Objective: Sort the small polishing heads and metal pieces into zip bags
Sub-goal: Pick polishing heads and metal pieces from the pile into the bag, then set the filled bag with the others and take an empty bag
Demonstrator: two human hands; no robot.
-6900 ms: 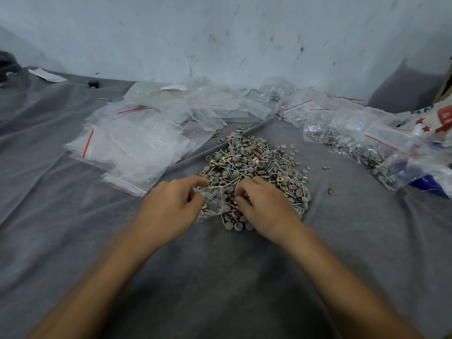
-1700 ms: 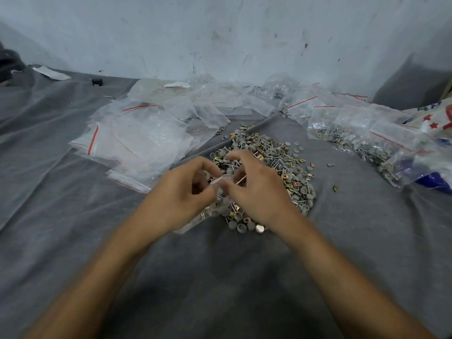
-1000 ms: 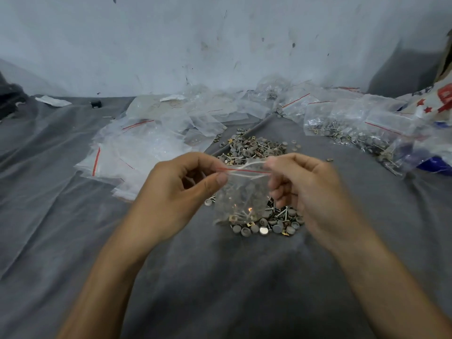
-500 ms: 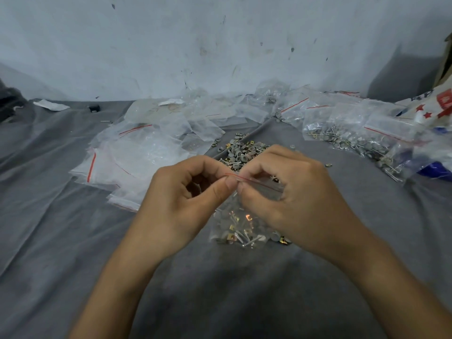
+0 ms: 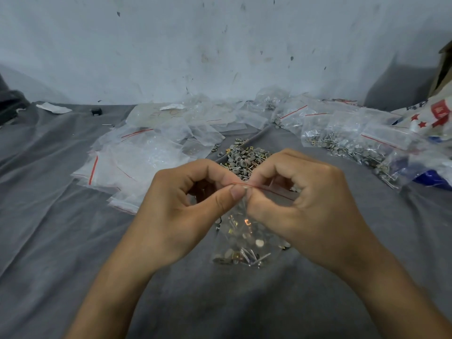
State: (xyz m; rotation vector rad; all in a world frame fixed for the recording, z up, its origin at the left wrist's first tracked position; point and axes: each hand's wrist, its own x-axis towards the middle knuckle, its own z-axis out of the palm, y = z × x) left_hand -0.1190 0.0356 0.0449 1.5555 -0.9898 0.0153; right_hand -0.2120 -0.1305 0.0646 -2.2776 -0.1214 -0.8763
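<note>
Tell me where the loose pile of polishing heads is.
Head view: the loose pile lies centre, just beyond the left hand and right hand, empty zip bags to its left, filled bags to its right.

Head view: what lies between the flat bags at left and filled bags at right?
The loose pile of polishing heads and metal pieces, on grey cloth; head view.

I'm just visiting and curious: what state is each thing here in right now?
Held zip bag: part filled, held upright, seal unclear.
Left hand: pinching the bag's red zip strip.
Right hand: pinching the same strip.
Loose pile of polishing heads: unbagged on cloth.
Empty zip bags: lying flat, heaped.
Filled zip bags: lying at right.
</note>
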